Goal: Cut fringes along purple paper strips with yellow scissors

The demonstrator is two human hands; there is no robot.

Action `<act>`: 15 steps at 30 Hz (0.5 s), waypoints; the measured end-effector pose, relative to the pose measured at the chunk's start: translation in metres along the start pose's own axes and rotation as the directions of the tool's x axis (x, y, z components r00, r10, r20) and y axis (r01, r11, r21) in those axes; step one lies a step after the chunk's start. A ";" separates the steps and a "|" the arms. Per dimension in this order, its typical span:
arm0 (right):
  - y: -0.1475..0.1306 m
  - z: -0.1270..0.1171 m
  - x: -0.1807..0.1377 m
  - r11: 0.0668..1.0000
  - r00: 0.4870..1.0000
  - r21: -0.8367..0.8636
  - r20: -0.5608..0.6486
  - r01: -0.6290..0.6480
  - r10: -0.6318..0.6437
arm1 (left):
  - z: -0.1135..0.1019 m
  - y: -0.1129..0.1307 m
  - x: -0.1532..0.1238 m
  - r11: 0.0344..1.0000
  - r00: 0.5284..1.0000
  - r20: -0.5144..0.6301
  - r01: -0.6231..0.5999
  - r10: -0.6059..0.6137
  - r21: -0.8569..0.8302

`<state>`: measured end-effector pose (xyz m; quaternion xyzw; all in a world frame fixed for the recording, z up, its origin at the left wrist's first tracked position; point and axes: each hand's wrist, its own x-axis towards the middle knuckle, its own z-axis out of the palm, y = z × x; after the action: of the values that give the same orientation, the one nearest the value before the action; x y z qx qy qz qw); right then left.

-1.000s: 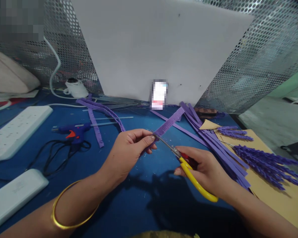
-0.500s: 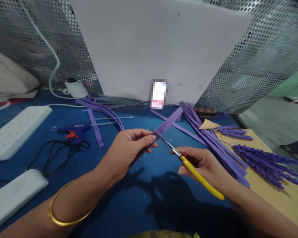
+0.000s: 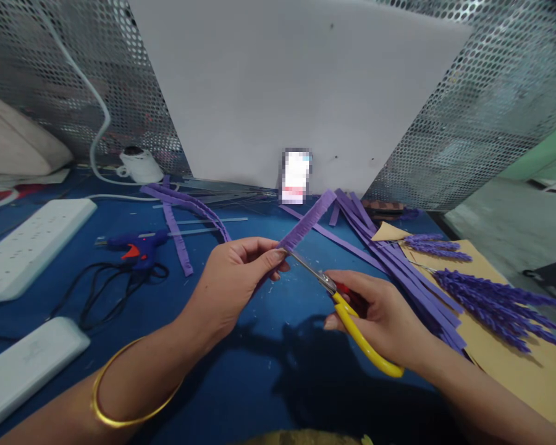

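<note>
Between thumb and fingers, my left hand point(image 3: 248, 266) pinches a strip of purple crepe paper point(image 3: 308, 219) whose edge carries a row of small cuts. The strip slants up and away to the right, and a further length trails behind the hand on the left. My right hand point(image 3: 375, 312) is closed round the yellow handle of a pair of scissors point(image 3: 327, 281), with some red showing under the fingers. The blade tips reach the strip's lower edge right beside my left thumb. Whether the blades are fully closed is hard to see.
More purple strips point(image 3: 398, 272) lie to the right, beside purple lavender-like sprigs point(image 3: 486, 300) on tan paper point(image 3: 532, 383). A blue glue gun point(image 3: 139, 244) and white power strips point(image 3: 32, 247) sit on the left. A phone point(image 3: 295, 176) leans against a white board point(image 3: 278, 80).
The strip has shifted slightly left and down with my left hand. The scissors' yellow handle has spread apart, and my right hand has moved a little left.
</note>
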<state>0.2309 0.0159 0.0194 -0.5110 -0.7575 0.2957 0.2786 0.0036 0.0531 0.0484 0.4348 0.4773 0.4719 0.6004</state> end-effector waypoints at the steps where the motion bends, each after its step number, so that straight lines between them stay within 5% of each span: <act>1: 0.000 0.000 0.000 1.000 1.000 0.000 0.000 0.003 -0.003 | 0.000 0.000 0.000 1.000 1.000 -0.006 -0.004 0.004 0.009; 15: -0.004 -0.002 0.000 0.996 0.998 -0.071 -0.002 0.059 -0.059 | 0.001 0.000 -0.001 0.999 0.999 -0.018 -0.031 0.031 0.022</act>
<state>0.2296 0.0149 0.0235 -0.4986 -0.7817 0.2594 0.2703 0.0048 0.0523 0.0490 0.4443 0.4809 0.4799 0.5840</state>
